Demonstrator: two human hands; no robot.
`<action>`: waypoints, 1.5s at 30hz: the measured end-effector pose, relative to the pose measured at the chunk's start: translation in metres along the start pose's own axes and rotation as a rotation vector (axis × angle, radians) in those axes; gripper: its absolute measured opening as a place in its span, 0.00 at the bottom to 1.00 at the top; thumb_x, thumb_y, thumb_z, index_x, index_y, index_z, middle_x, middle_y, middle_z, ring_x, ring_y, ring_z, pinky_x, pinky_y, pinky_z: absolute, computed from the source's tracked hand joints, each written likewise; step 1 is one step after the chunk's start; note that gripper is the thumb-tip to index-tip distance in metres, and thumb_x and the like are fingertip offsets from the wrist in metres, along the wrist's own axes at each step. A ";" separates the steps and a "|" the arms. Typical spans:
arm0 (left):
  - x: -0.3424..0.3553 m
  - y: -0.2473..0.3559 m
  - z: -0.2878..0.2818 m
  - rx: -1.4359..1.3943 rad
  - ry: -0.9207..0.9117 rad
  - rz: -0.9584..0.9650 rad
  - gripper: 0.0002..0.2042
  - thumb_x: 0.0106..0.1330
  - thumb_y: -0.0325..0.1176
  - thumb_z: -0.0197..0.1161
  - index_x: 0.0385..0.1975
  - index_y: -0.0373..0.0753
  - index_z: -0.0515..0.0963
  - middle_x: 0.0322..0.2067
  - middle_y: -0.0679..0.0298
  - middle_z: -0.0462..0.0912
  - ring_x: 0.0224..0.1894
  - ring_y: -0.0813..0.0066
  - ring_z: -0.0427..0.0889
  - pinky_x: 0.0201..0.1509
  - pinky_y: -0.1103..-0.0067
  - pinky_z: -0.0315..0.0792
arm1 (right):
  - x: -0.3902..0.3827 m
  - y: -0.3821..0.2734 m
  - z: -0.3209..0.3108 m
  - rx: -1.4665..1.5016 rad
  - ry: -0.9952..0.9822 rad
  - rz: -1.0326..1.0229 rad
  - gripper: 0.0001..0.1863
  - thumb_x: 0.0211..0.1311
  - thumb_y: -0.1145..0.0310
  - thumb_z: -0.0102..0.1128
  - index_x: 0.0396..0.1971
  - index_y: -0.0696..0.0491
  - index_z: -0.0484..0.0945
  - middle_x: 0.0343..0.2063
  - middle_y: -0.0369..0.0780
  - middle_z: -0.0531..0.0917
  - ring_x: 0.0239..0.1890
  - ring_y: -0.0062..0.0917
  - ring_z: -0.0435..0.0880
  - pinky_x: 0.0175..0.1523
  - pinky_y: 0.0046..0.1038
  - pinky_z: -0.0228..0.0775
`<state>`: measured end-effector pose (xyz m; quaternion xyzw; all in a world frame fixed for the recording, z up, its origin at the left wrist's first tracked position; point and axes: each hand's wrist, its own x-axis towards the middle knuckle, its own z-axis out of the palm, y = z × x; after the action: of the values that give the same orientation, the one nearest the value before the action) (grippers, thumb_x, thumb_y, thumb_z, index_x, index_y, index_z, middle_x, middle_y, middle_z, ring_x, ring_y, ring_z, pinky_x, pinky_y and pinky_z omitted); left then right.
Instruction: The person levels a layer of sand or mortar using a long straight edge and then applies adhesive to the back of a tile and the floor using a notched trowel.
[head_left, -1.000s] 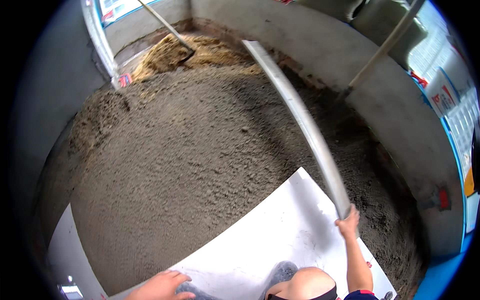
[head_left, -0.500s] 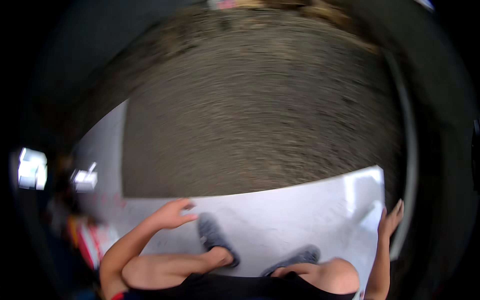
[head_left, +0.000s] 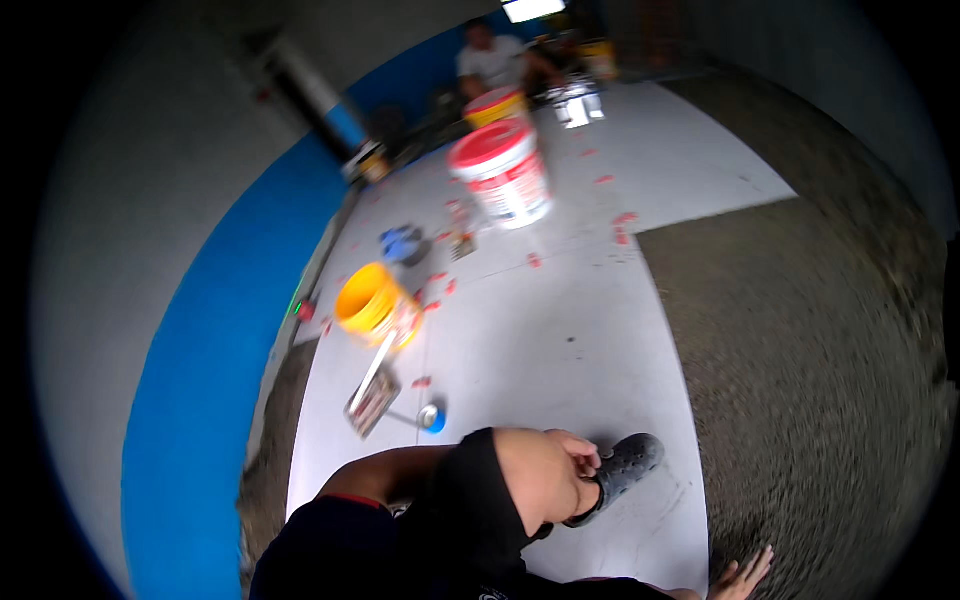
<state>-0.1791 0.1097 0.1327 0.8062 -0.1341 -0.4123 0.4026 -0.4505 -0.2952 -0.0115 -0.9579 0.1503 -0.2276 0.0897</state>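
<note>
Past my bent knee, my left hand hangs beside my shin, just above a dark grey clog. Its fingers are loosely curved and seem to hold nothing; the knee hides part of it. My right hand is at the lower right, fingers spread, by the edge of the pale floor slabs and over the dark, rough ground. Ahead of my knee stand a small blue can and an open yellow bucket. A flat brownish thing with a white bar lies between them, blurred.
A white bucket with a red lid stands farther off, a yellow one behind it. A person in a white shirt is at the back. Small red pieces and a blue object lie about. A blue-banded wall runs along the left.
My view has swung left, bringing the buckets, wall and other person into sight. My left hand now shows beside my shin; my right hand appears lower in view.
</note>
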 end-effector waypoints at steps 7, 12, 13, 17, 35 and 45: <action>-0.055 -0.044 -0.007 -0.675 0.016 -0.250 0.16 0.71 0.41 0.55 0.28 0.36 0.80 0.22 0.68 0.78 0.29 0.76 0.77 0.41 0.76 0.70 | 0.034 0.007 0.020 0.462 -0.317 -0.188 0.26 0.69 0.60 0.54 0.63 0.56 0.70 0.65 0.53 0.68 0.68 0.52 0.63 0.69 0.48 0.61; -0.033 -0.083 -0.066 -0.491 0.187 -0.171 0.19 0.69 0.42 0.55 0.19 0.35 0.73 0.19 0.68 0.71 0.27 0.82 0.67 0.35 0.70 0.63 | 0.073 0.047 0.091 0.479 -0.459 -0.436 0.22 0.69 0.59 0.53 0.57 0.54 0.76 0.63 0.53 0.70 0.64 0.51 0.69 0.66 0.44 0.66; -0.020 -0.086 -0.078 -0.442 0.239 -0.188 0.19 0.69 0.41 0.55 0.18 0.36 0.72 0.18 0.67 0.69 0.27 0.82 0.66 0.34 0.70 0.63 | 0.081 0.061 0.100 0.501 -0.492 -0.424 0.21 0.69 0.59 0.53 0.56 0.54 0.77 0.63 0.53 0.70 0.63 0.50 0.71 0.65 0.43 0.67; -0.045 -0.144 -0.113 -0.389 0.194 -0.142 0.14 0.68 0.41 0.57 0.26 0.38 0.79 0.22 0.63 0.80 0.26 0.77 0.76 0.35 0.73 0.70 | 0.169 -0.099 0.037 0.399 -0.524 -0.401 0.20 0.66 0.66 0.58 0.57 0.53 0.77 0.62 0.49 0.72 0.61 0.48 0.74 0.59 0.42 0.74; 0.287 -0.425 -0.445 -0.192 1.204 -0.239 0.11 0.61 0.38 0.63 0.39 0.39 0.78 0.37 0.56 0.86 0.40 0.57 0.85 0.45 0.66 0.78 | 0.381 -0.177 0.135 -0.292 -1.011 -0.319 0.26 0.68 0.48 0.50 0.57 0.49 0.76 0.54 0.47 0.80 0.51 0.46 0.82 0.54 0.47 0.75; 0.232 -0.289 -0.457 0.061 0.922 -0.166 0.12 0.63 0.34 0.61 0.43 0.36 0.78 0.51 0.51 0.79 0.54 0.54 0.78 0.55 0.64 0.73 | 0.398 -0.322 0.229 0.059 -1.091 -0.336 0.21 0.62 0.60 0.64 0.53 0.51 0.76 0.50 0.51 0.77 0.49 0.46 0.79 0.51 0.48 0.75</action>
<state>0.2851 0.4135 -0.0625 0.9248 0.1116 -0.0378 0.3619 0.0741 -0.1001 0.0267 -0.9445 -0.0787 0.2847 0.1435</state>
